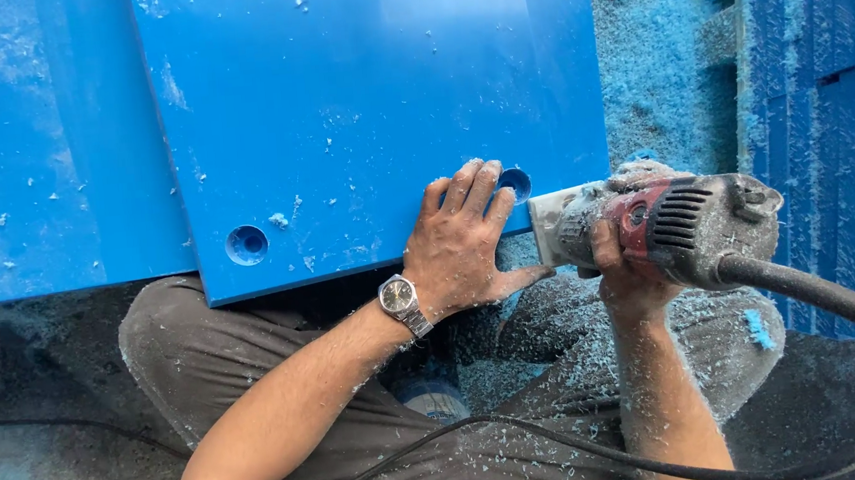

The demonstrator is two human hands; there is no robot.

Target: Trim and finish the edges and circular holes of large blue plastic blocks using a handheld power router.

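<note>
My left hand [466, 242], with a wristwatch [402, 302] on the wrist, lies flat with fingers spread on the near right corner of a blue plastic panel [368, 104]. Its fingertips rest beside a round countersunk hole [516, 182]; a second hole [246, 245] lies farther left. My right hand [623, 276] grips a dusty red and grey corded power tool [662, 226], held at the panel's right edge. The tool's working end is hidden behind its head.
Another blue panel [30, 147] lies under the first at left. Blue shavings cover the floor [665, 53], my trousers [256, 372] and both arms. The black cord [822, 293] loops across my lap. Stacked blue boards [826, 62] stand at right.
</note>
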